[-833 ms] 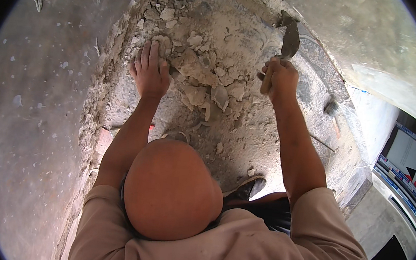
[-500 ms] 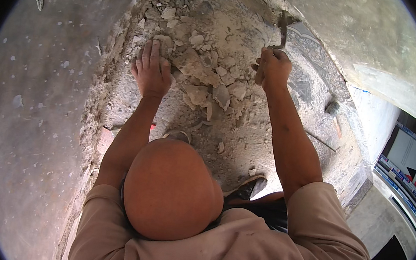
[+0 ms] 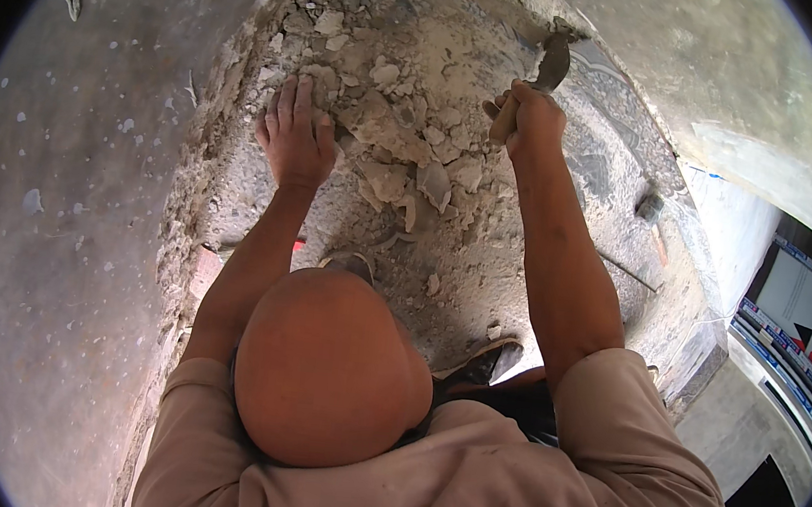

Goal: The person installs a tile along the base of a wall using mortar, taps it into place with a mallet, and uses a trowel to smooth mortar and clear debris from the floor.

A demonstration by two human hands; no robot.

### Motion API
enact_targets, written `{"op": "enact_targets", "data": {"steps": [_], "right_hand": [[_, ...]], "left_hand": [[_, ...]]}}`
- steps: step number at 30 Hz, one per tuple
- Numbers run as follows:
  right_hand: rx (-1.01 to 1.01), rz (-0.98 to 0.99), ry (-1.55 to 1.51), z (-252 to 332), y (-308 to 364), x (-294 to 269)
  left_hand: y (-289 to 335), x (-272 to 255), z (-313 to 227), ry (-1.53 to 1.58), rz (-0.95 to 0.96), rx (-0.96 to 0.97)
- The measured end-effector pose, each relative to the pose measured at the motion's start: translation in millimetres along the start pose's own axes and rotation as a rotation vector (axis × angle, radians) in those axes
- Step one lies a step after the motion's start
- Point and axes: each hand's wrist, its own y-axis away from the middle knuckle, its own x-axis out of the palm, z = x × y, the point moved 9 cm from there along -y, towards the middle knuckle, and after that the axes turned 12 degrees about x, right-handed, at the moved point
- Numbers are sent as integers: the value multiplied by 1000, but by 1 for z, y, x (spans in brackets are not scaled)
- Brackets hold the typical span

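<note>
My right hand (image 3: 536,124) is closed around the wooden handle of a trowel (image 3: 553,64). Its dark blade points away from me, and the tip meets the dusty floor near the far right edge of the dug strip. With its fingers stretched out, my left hand (image 3: 298,140) rests flat on the left side of the rubble (image 3: 388,134), next to a rounded lump. Grey chunks and flakes of broken mortar lie between my two hands.
A hammer (image 3: 649,208) lies right of my right forearm, near a thin metal rod (image 3: 629,272). Smooth concrete (image 3: 67,221) borders the strip on the left. Stacked flat packages (image 3: 795,320) stand at the far right. My shoe (image 3: 484,361) is on the rubble-strewn ground.
My right hand has shifted slightly left and toward me, and the trowel has turned so that more of its blade's flat face shows. My left hand stays in place.
</note>
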Motion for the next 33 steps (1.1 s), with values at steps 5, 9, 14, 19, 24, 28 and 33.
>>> {"op": "enact_targets", "data": {"steps": [5,9,14,19,24,28,33], "right_hand": [[-42,-123,-40,-9,24,16],[-32,-65,-11,0,15,22],[-34,-29,-76,9,14,20],[-59,-18,-152,15,42,22],[-100,-78,-63,18,97,-29],[-128,-275,284,42,193,-138],[-674,-975,958,127,362,-325]], "left_hand": [[4,-1,6,-6,39,-24],[2,1,3,-1,38,-19],[4,2,4,2,36,-17],[4,-1,7,1,32,-13],[-4,12,-5,-45,144,-75],[-3,11,0,-6,3,-6],[-1,9,-9,-87,61,67]]}}
